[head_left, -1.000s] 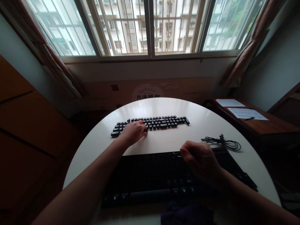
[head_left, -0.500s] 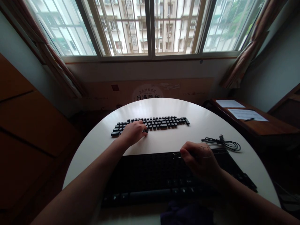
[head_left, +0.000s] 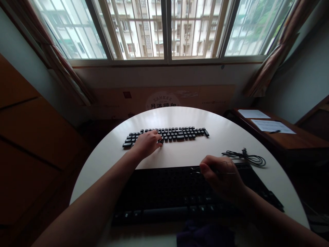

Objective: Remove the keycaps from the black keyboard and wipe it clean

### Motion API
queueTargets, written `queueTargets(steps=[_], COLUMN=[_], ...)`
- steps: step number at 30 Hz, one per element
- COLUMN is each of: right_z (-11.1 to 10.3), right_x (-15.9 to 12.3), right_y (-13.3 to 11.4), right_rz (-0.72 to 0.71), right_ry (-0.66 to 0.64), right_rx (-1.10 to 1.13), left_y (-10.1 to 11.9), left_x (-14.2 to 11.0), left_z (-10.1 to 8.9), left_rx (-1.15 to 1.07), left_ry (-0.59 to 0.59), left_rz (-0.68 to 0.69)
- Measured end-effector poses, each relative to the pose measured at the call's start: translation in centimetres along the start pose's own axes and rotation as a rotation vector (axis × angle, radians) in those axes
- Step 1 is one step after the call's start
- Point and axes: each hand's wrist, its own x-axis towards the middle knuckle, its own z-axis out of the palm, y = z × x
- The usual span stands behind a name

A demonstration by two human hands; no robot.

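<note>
My left hand rests at the loose black keycaps, which stand in rows across the middle of the white table. Its thumb and fingers close around a keycap at the near edge of the rows, partly hidden by the fingertips. My right hand is wrapped round a wire keycap puller, whose thin metal prongs stick out to the left over the black keyboard. The keyboard's upper area is bare of caps. Keys remain along its near edge, and my right hand and forearm cover part of its right side.
A coiled black cable lies on the round white table behind the keyboard's right end. Dark purple cloth shows at the near edge. To the right, a brown table bears papers and a pen. A barred window is ahead.
The view has shifted slightly. My left hand stays at the same keycaps, and my right hand keeps the keycap puller above the keyboard with little movement.
</note>
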Motion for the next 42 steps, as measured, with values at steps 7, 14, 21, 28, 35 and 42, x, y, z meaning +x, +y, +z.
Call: queueTargets(steps=[7, 14, 21, 28, 35, 42], right_z=[-0.3, -0.4, 1.3, 2.6, 2.7, 2.6], right_x=[-0.1, -0.2, -0.8, -1.1, -1.3, -1.4], right_y=[0.0, -0.3, -0.4, -0.2, -0.1, -0.6], right_rz=[-0.016, 0.086, 0.104, 0.177, 0.216, 0.168], right_ry=[0.009, -0.068, -0.217, -0.264, -0.329, -0.319], right_rx=[-0.006, 0.109, 0.199, 0.301, 0.336, 0.266], left_y=[0.5, 6.2, 10.2, 9.6, 9.6, 9.6], left_x=[-0.6, -2.8, -2.6, -1.9, -1.9, -1.9], left_z=[-2.4, -6.6, -2.7, -0.6, -0.5, -0.9], left_rx=[0.033, -0.009, -0.16, -0.251, -0.287, -0.292], left_ry=[0.069, 0.042, -0.114, -0.117, -0.188, -0.207], left_rz=[-0.038, 0.013, 0.232, 0.266, 0.259, 0.251])
